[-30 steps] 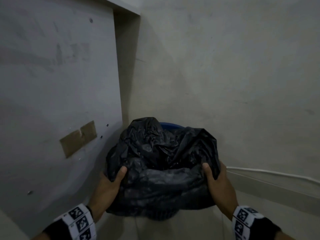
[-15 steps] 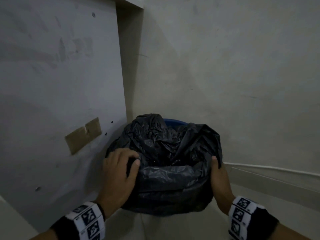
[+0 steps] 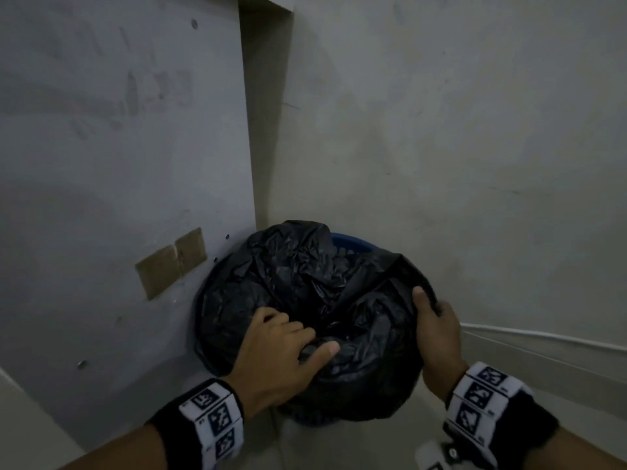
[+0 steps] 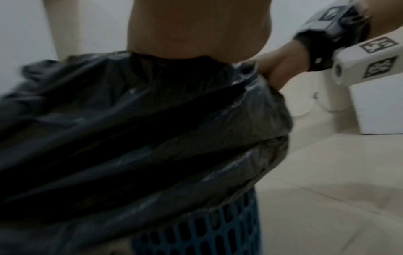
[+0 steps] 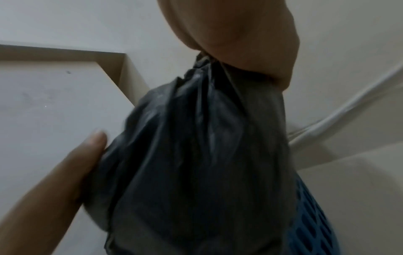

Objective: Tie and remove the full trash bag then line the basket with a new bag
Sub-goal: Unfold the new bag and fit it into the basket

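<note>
Trash bag: the black trash bag (image 3: 305, 300) sits in the blue basket (image 3: 349, 239), and its edge is folded over the rim. The plastic is crumpled and bulges above the top.
Basket: it stands on the floor (image 4: 327, 198) in the corner, just beside the grey panel (image 3: 118, 147) on your left and near the wall (image 3: 458, 130) behind. In the left wrist view its perforated blue side (image 4: 207, 233) shows below the hanging plastic.
Left hand: your left hand (image 3: 274, 357) lies on the near left part of the bag. The fingers (image 3: 288, 330) are curled into the plastic and the thumb presses a fold against them, so this grip has hold of the bag.
Right hand: your right hand (image 3: 437, 334) takes the right edge of the bag at the rim. The thumb (image 3: 420, 296) lies on the inner side and the fingers go around the outer side, so this grip is closed around the plastic. In the right wrist view the plastic (image 5: 207, 138) is gathered under the palm.
Panel: two pieces of brown tape (image 3: 173, 262) are stuck on it, left of the basket.
Wall: a white cable (image 3: 543, 337) runs along its lower part, on your right.
</note>
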Demonstrator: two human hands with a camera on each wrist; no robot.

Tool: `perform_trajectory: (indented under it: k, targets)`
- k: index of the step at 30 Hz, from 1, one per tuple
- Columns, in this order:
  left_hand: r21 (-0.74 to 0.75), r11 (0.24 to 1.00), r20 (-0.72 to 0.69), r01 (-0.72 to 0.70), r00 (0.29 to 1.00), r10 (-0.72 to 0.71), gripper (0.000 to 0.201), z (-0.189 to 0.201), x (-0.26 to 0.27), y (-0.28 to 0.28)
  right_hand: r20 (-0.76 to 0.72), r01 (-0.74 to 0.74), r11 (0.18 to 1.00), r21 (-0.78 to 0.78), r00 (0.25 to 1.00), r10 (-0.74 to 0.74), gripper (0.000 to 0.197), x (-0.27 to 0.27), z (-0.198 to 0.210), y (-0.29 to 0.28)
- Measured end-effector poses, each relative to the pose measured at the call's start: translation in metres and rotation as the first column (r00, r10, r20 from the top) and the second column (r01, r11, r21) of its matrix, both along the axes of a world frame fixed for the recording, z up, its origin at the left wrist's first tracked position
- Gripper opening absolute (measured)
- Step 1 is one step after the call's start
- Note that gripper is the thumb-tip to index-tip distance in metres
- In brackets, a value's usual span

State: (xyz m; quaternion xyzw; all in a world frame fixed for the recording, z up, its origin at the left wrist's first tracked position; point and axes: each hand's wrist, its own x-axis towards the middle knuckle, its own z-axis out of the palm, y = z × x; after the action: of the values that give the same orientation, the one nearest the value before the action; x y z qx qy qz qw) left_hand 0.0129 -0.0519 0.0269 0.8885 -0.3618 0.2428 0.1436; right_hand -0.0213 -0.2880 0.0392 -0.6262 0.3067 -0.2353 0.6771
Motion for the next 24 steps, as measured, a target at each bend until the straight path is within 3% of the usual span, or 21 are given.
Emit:
perform_trajectory:
  k: [3,5,7,9,12,14,16,18,21,24]
  targets:
    - [0.006,0.998,0.012,0.064,0.998,-0.064,0.059,0.001,0.02,0.019,-0.077,0.033,0.999,-0.011,0.996,-0.033,0.045,0.003,-0.009,-0.012]
    - [-0.003,0.995,-0.023,0.1,0.995,-0.1,0.064,-0.001,0.035,0.033,-0.143,-0.017,0.999,0.03,0.989,0.022,0.046,0.003,-0.012,-0.017]
    - [-0.046,0.992,-0.027,0.121,0.992,-0.123,0.061,0.0,0.043,0.042,-0.183,-0.08,0.992,0.099,0.978,0.098,0.042,0.001,-0.014,-0.02]
    - [-0.066,0.992,0.05,0.11,0.993,-0.106,0.054,0.001,0.047,0.042,-0.213,-0.107,0.994,0.025,0.971,0.11,0.031,-0.003,-0.016,-0.023]
    - [-0.117,0.983,0.097,0.138,0.987,-0.127,0.043,0.006,0.037,0.027,-0.105,0.004,0.979,-0.206,0.994,-0.026,0.018,-0.004,-0.017,-0.027]
    - [-0.134,0.982,0.018,0.131,0.991,-0.13,0.046,0.01,0.021,0.01,0.009,0.024,0.979,-0.203,1.0,-0.023,0.031,0.0,-0.009,-0.026]
    - [-0.017,0.997,-0.071,0.081,0.994,-0.082,0.059,0.009,0.006,-0.01,0.07,0.013,0.986,-0.166,0.998,-0.001,0.033,0.006,0.001,-0.025]
    - [0.117,0.992,-0.073,0.054,0.996,-0.046,0.067,0.007,0.002,-0.022,0.055,-0.03,0.98,-0.197,0.998,0.042,0.03,0.009,0.007,-0.024]
    - [0.113,0.991,-0.008,0.075,0.997,-0.074,0.066,0.007,0.007,-0.023,-0.004,-0.087,0.945,-0.315,0.996,0.09,0.03,0.013,0.008,-0.026]
    - [0.091,0.989,0.008,0.12,0.993,-0.121,0.068,0.002,0.017,-0.01,0.028,0.072,0.918,-0.389,0.997,-0.066,0.028,0.018,0.01,-0.039]
